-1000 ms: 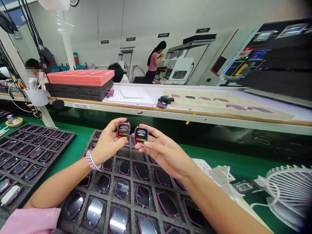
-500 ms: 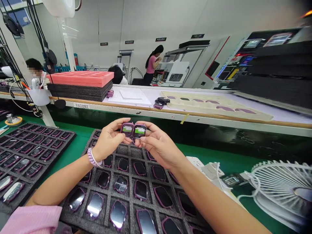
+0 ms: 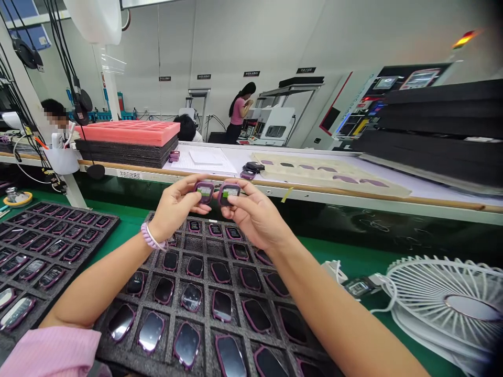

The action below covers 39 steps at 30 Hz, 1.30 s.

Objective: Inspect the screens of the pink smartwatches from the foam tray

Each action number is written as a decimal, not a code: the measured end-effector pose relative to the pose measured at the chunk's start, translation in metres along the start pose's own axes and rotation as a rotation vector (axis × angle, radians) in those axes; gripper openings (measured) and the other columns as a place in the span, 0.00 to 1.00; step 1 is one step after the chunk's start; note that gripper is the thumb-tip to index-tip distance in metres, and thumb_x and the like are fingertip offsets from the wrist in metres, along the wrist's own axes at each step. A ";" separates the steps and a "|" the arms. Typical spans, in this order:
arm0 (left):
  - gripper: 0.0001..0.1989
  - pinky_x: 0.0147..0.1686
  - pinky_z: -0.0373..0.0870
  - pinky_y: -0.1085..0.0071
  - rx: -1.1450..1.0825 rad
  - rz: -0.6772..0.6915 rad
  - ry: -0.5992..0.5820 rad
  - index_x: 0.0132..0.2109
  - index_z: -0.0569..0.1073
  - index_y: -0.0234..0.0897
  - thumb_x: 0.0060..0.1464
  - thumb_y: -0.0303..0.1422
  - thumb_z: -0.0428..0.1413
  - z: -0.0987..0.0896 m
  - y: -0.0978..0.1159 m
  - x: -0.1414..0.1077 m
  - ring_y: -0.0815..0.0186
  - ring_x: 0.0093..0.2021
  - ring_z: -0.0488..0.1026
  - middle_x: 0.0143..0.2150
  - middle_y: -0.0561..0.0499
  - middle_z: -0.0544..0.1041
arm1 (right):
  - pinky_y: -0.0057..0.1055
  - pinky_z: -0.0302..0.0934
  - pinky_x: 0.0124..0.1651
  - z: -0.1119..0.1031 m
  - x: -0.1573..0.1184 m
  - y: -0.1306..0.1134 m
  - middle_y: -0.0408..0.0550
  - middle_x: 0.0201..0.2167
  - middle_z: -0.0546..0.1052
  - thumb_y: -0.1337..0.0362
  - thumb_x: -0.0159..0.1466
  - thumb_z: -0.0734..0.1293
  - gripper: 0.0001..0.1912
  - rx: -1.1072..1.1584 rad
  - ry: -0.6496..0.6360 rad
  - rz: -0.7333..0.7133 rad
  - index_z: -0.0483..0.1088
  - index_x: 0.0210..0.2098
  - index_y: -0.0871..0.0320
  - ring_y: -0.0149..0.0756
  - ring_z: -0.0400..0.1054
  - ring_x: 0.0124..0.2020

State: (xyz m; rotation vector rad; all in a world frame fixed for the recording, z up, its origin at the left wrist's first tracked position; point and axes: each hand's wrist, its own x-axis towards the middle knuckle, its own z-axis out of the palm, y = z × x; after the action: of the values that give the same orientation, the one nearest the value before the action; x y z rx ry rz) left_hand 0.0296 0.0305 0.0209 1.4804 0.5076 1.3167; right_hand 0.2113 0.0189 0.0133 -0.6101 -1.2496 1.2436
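Observation:
Two small purple-framed devices like smartwatch bodies are held up side by side, a slight gap between them, each screen showing some white and green. Closed around the left smartwatch body (image 3: 205, 191) are the fingers of my left hand (image 3: 176, 209). My right hand (image 3: 251, 209) grips the right smartwatch body (image 3: 228, 191) between thumb and fingers. Beneath both hands lies a dark foam tray (image 3: 208, 314) whose compartments hold several similar purple-framed pieces with dark screens. Two compartments near its far side show no piece.
A second filled foam tray (image 3: 112, 226) lies at left. A white fan (image 3: 451, 309) and a cabled device (image 3: 359, 287) are at right. The raised shelf carries red foam (image 3: 133, 133), papers (image 3: 206, 157), a beige sheet (image 3: 298, 175) and black foam stacks (image 3: 444, 125). Other people are beyond.
Both hands have risen slightly, and the two smartwatch bodies have moved from touching to a little apart. My view has shifted slightly, uncovering more of the tray's far row.

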 end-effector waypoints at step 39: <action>0.29 0.34 0.76 0.76 0.100 0.204 0.000 0.55 0.69 0.39 0.43 0.28 0.62 -0.002 -0.008 0.059 0.73 0.31 0.72 0.39 0.52 0.73 | 0.34 0.65 0.33 -0.035 0.037 -0.018 0.43 0.37 0.73 0.64 0.52 0.75 0.28 -0.233 -0.032 -0.263 0.67 0.51 0.51 0.37 0.67 0.30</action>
State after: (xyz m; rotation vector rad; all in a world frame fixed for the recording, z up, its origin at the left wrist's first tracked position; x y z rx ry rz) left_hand 0.0488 0.0834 0.0408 1.6492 0.4366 1.4677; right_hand 0.2440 0.0572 0.0328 -0.5723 -1.4636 0.8999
